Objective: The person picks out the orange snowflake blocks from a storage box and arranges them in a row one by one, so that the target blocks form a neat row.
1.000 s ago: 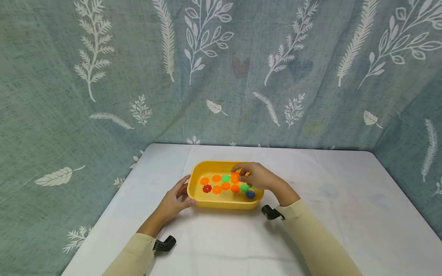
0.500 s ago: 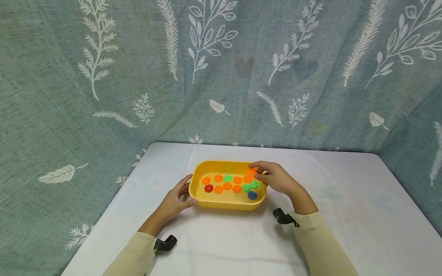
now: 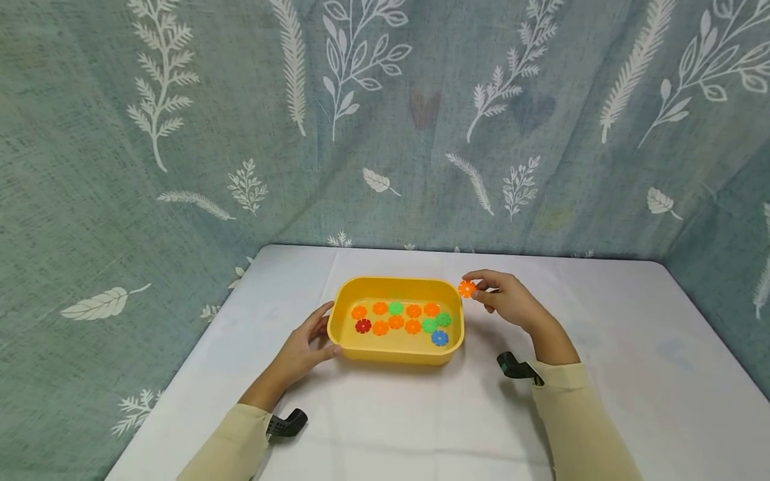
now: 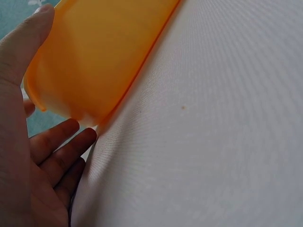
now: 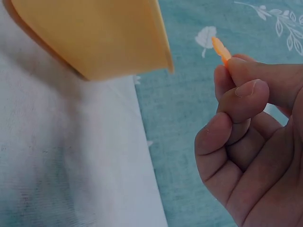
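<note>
One orange flower-shaped disc [image 3: 463, 288] is pinched by its edge in the right hand [image 3: 510, 302], just off the far right corner of the yellow tray [image 3: 394, 357]. Light pressure should suffice; the left hand [image 3: 296, 357], curled round the tray's left end, can best brace it against sliding.

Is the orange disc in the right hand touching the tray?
Apart. The right wrist view shows cloth in the gap between the disc and the tray.
</note>
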`<state>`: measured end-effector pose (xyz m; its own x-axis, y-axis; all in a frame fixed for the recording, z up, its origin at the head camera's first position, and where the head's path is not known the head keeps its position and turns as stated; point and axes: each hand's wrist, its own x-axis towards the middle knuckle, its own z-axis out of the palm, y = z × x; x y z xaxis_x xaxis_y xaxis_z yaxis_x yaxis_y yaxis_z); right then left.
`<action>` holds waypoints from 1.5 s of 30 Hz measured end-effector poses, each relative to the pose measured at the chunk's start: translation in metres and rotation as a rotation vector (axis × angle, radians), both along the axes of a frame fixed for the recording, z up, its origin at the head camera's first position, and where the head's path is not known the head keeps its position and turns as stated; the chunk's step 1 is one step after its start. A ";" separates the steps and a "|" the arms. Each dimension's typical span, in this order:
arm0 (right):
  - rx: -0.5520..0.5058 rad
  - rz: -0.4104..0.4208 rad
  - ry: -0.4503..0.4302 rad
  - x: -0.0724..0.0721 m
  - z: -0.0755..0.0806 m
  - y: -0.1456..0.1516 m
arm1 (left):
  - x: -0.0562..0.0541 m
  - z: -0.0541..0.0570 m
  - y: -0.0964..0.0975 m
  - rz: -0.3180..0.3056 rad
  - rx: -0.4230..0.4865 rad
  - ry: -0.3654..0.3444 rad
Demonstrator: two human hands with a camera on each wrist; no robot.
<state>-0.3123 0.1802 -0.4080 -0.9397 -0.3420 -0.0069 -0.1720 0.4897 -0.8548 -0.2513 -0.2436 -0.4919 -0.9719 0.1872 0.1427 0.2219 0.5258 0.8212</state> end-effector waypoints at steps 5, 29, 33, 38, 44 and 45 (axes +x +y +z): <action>0.013 -0.016 -0.021 -0.002 -0.004 0.003 | -0.001 -0.001 0.000 -0.004 -0.015 0.004; 0.191 -0.067 -0.095 -0.015 -0.047 0.001 | 0.006 0.004 -0.001 0.008 -0.064 -0.009; 0.200 -0.078 -0.107 -0.016 -0.051 0.001 | 0.005 0.004 0.000 0.006 -0.064 -0.010; 0.228 -0.079 -0.107 -0.016 -0.054 0.002 | 0.004 0.003 0.001 -0.007 -0.056 -0.006; 0.290 -0.072 -0.094 -0.016 -0.055 0.002 | 0.003 0.001 0.002 -0.021 -0.048 0.011; 0.307 -0.071 -0.089 -0.016 -0.055 0.003 | 0.002 0.001 0.002 -0.022 -0.045 0.013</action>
